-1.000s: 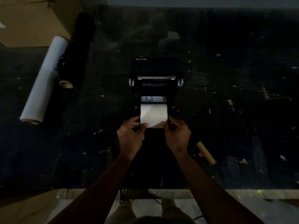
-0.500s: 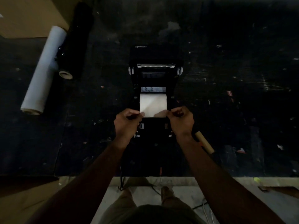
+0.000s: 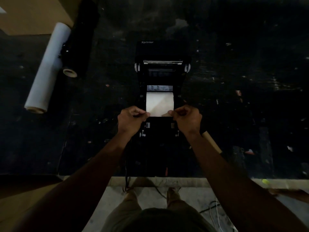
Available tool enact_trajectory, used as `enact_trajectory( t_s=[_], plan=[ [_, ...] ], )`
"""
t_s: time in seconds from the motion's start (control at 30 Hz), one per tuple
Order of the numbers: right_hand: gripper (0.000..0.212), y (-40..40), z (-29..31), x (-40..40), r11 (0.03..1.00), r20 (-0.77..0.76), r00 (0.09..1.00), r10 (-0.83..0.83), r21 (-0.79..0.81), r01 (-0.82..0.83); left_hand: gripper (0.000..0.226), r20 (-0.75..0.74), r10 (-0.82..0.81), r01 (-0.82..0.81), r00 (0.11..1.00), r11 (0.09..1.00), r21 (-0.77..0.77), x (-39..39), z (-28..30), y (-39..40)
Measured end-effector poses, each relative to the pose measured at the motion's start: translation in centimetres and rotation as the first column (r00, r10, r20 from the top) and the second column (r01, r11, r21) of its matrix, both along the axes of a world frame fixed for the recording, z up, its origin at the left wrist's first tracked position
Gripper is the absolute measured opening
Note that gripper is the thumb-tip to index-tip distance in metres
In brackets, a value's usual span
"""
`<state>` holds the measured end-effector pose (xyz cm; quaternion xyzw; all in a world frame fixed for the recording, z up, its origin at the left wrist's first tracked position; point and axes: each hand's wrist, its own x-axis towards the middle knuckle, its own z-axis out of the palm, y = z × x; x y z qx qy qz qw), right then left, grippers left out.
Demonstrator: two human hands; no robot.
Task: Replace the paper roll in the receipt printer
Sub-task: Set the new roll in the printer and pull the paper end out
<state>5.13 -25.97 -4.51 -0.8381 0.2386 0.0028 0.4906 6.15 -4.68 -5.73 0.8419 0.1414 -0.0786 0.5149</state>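
A black receipt printer [image 3: 163, 52] stands in the middle of the dark table with its lid swung open. A white paper roll [image 3: 159, 102] lies in the printer's bay, and a strip of its paper runs toward me. My left hand [image 3: 131, 120] pinches the near left corner of that strip. My right hand [image 3: 188, 118] pinches the near right corner. The paper is held flat between both hands over the printer's near part.
A long white roll [image 3: 48, 67] and a black wrapped roll [image 3: 82, 36] lie at the far left beside a cardboard box [image 3: 31, 14]. A bare cardboard tube [image 3: 212, 142] lies just right of my right wrist. Cables [image 3: 127, 181] hang over the table's near edge.
Both hands have shifted from gripping the sides of the roll to pinching the paper's near corners, a little closer to me. The camera view also moved slightly.
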Motion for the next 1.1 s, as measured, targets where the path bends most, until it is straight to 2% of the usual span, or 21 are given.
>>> enact_trajectory(
  t_s=[0.13, 0.27, 0.5, 0.63, 0.8, 0.93, 1.1],
  plan=[
    [0.018, 0.3, -0.3, 0.0, 0.998, -0.046, 0.997, -0.056, 0.032, 0.057, 0.017, -0.018, 0.016, -0.017, 1.0, 0.998, -0.062, 0.0, -0.3, 0.0],
    [0.021, 0.1, -0.7, 0.3, 0.983, -0.112, 0.989, -0.093, 0.146, 0.109, 0.025, -0.076, 0.059, -0.068, 0.995, 0.99, -0.12, 0.1, -0.2, -0.2],
    [0.015, -1.6, 0.6, 0.7, 0.956, -0.193, 0.976, 0.103, 0.29, -0.044, 0.029, -0.212, -0.098, 0.064, 0.972, 0.984, -0.164, 0.8, 0.3, 0.8],
    [0.017, -2.2, 0.0, 1.2, 0.967, -0.206, 0.966, 0.158, 0.23, -0.109, 0.022, -0.191, -0.143, 0.128, 0.971, 0.988, -0.089, 1.4, 0.1, 1.0],
    [0.019, -2.6, -0.5, 1.5, 0.973, -0.228, 0.948, 0.222, 0.108, -0.202, 0.019, -0.116, -0.24, 0.253, 0.964, 0.96, 0.118, 1.5, -0.2, 1.3],
    [0.028, -2.6, -0.5, 1.6, 0.971, -0.278, 0.931, 0.238, 0.084, -0.223, 0.024, -0.162, -0.285, 0.309, 0.945, 0.938, 0.155, 1.8, -0.1, 1.4],
    [0.028, -2.7, -0.8, 2.1, 0.971, -0.317, 0.919, 0.236, 0.1, -0.215, 0.023, -0.218, -0.322, 0.361, 0.921, 0.917, 0.17, 2.4, 0.3, 1.5]
  ],
)
